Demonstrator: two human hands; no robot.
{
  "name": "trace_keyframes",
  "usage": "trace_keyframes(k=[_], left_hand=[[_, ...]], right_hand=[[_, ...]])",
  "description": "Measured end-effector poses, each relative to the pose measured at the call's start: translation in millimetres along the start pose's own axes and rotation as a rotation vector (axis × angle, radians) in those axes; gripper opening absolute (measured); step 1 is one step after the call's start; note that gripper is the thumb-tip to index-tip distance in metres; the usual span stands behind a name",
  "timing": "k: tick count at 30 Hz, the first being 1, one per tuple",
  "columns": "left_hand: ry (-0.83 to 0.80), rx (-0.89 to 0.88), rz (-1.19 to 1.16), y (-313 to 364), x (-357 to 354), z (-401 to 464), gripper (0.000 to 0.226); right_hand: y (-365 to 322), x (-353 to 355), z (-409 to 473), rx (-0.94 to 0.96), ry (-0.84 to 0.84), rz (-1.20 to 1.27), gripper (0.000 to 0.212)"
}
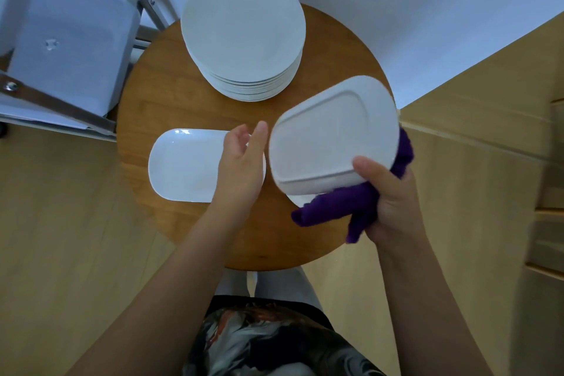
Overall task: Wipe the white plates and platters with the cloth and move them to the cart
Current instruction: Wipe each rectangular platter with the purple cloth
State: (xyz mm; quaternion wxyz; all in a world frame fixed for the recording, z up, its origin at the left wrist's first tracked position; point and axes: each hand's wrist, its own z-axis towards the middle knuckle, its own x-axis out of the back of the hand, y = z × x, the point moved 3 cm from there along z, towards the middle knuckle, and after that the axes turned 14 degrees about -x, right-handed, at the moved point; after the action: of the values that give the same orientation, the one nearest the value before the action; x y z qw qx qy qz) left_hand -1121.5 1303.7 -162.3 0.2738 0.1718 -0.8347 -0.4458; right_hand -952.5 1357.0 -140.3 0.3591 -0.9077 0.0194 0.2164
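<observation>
1. Right hand: grips the purple cloth and, with it, the near edge of a white platter. Thumb lies on the platter's upturned underside; cloth is bunched beneath, likely against the face. Platter is lifted off the table and tilted, foot-ring showing. This grip probably lets the cloth wipe while the same hand carries the weight.
2. Left hand: open, fingers relaxed and spread, holding nothing. It hovers just beside the platter's left edge, apparently ready to steady or turn it.
3. Under the left hand: a second platter lies flat, face up, on the round wooden table. Apparently not yet wiped.
4. Far side of the table: a stack of round plates, face up, neatly piled, apparently untouched.
5. Upper left, beside the table: the cart, metal-framed, with white dishes on its shelf. Its closeness keeps transfers short.
6. Judgement: wiping of the held platter is in hand; much remains.
</observation>
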Motion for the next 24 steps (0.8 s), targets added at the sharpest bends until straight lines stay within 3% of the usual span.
trace_keyframes(k=[3, 6, 9, 12, 14, 16, 18, 21, 24], left_hand=[[-0.086, 0.166, -0.378, -15, 3, -4, 0.07], [-0.247, 0.301, -0.757, -28, 4, -4, 0.055], [-0.313, 0.296, -0.762, -31, 7, -1, 0.057], [-0.298, 0.218, -0.738, -29, 17, 8, 0.063], [-0.302, 0.116, -0.628, -25, 24, 13, 0.054], [-0.306, 0.018, -0.502, -20, 27, 14, 0.045], [-0.324, -0.044, -0.404, -16, 25, 13, 0.04], [-0.403, -0.148, -0.284, -4, 14, 6, 0.042], [-0.469, -0.288, -0.291, 8, 5, -5, 0.034]], right_hand=[[9, 11, -3, -0.062, 0.011, 0.215, 0.049], [20, 22, -7, -0.129, 0.038, 0.29, 0.047], [22, 33, -7, -0.241, 0.13, 0.278, 0.041], [16, 44, -5, -0.318, 0.373, -0.091, 0.037], [10, 54, -7, -0.218, 0.68, -0.394, 0.028], [-3, 44, -13, 0.025, 0.789, -0.535, 0.023], [-14, 21, -15, 0.194, 0.676, -0.59, 0.023], [-11, -31, -8, 0.203, 0.282, -0.636, 0.049], [5, -74, -2, 0.23, 0.057, -1.051, 0.068]])
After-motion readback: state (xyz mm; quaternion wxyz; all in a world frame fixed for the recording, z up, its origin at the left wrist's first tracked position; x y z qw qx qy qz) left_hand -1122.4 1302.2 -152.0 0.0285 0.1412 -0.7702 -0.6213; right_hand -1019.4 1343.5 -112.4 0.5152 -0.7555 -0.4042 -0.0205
